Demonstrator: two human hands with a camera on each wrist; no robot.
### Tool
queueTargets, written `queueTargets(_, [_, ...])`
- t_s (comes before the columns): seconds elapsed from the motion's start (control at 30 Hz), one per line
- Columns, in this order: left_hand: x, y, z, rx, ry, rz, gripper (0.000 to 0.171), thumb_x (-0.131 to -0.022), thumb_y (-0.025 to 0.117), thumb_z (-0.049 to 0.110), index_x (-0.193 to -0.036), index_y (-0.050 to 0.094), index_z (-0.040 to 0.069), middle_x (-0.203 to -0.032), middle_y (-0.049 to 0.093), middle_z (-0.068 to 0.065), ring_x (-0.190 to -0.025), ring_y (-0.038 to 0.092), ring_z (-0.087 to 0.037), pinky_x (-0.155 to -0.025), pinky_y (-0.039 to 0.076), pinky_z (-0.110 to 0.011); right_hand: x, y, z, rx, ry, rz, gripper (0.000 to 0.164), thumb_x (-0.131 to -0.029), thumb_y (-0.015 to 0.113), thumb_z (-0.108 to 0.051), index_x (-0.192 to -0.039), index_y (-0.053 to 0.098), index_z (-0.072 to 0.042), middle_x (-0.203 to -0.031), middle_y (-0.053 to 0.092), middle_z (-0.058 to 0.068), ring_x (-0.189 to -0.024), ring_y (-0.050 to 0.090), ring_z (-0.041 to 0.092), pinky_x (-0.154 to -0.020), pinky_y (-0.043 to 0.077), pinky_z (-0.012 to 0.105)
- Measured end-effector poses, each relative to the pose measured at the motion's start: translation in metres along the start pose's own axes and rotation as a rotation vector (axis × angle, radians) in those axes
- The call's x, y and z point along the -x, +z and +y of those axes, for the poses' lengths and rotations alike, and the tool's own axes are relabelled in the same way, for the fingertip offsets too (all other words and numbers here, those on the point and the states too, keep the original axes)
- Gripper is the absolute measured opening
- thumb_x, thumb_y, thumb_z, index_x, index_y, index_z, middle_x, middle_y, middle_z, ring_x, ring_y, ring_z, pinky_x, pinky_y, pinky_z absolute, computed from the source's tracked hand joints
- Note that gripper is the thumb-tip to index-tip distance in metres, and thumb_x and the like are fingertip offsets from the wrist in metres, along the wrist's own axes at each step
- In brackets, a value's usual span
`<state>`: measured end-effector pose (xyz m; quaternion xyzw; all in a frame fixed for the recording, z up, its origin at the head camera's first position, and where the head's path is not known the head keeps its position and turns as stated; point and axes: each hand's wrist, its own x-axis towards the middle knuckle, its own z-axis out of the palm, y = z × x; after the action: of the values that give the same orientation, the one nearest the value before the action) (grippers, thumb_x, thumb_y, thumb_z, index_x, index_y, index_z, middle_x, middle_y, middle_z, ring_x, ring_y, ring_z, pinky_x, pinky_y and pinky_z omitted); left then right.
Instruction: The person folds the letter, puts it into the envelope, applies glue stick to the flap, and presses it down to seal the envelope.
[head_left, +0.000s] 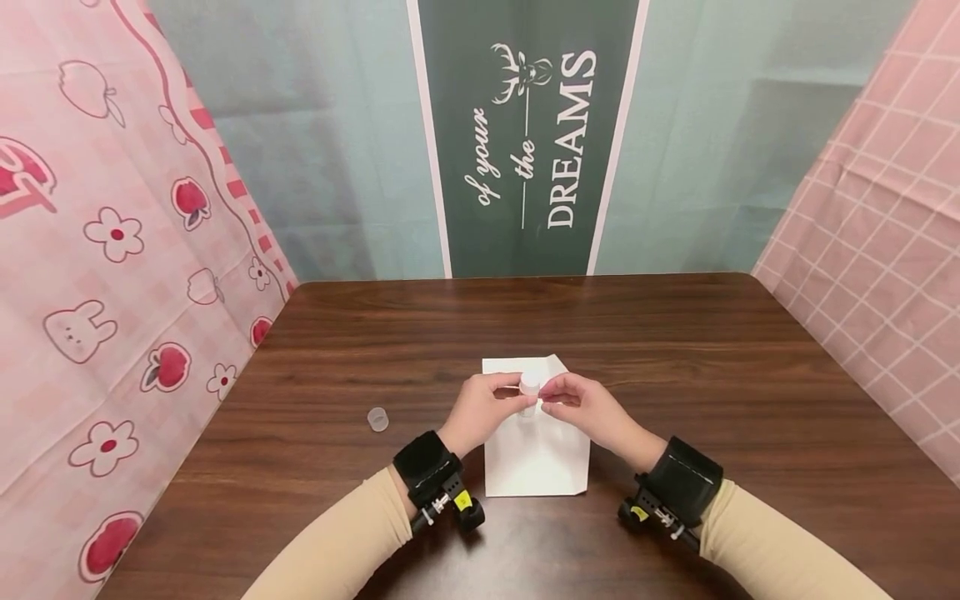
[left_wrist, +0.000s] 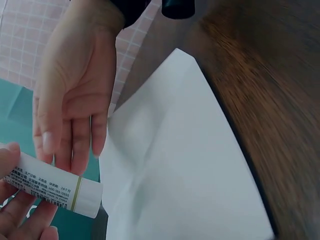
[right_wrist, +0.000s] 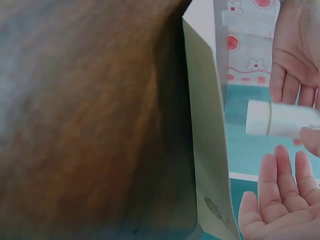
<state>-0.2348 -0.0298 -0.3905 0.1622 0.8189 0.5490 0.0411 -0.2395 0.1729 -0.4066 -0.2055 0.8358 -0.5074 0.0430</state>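
Observation:
A white glue stick (head_left: 529,385) is held between both hands above a folded sheet of white paper (head_left: 534,467). My left hand (head_left: 483,410) pinches it from the left, thumb across its body. From the right, my right hand (head_left: 592,410) has its thumb and index fingertips on the stick, its other fingers extended. In the left wrist view, printed text and a gold band show on the glue stick (left_wrist: 55,187). The thumb lies over the glue stick (right_wrist: 280,120) in the right wrist view. A small clear cap (head_left: 378,419) is on the table at left.
The dark wooden table (head_left: 675,333) ends at a teal and green backdrop (head_left: 337,167). Pink cloths hang on both sides. A corner of the paper (right_wrist: 207,140) rises off the table in the right wrist view, a small leaf-like print on it.

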Motion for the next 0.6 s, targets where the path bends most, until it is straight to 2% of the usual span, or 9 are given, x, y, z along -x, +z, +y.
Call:
queueTargets(0.37, [0.014,-0.027,-0.012,-0.074,-0.025,0.044,0.043,-0.082,0.072,0.024,-0.118,0.064,0.001,-0.108,0.067,-0.008,-0.092,0.064,-0.017,-0.079,0.051,-0.032,0.010,-0.005,0.000,-0.052,0.062,-0.024,0.018,-0.085,0.066,-0.002,-0.102,0.060,0.002,-0.099,0.065,0.015,-0.092,0.063,0.025,-0.081,0.051,0.030])
queueTargets(0.6, [0.022,-0.042,-0.018,-0.050,-0.022,0.070,0.040,-0.083,0.072,0.021,-0.117,0.065,0.003,-0.105,0.068,-0.007,-0.092,0.064,-0.018,-0.078,0.052,-0.031,0.014,-0.005,-0.002,-0.052,0.074,-0.017,0.018,-0.085,0.066,-0.002,-0.102,0.061,0.002,-0.099,0.065,0.017,-0.092,0.063,0.025,-0.080,0.051,0.029])
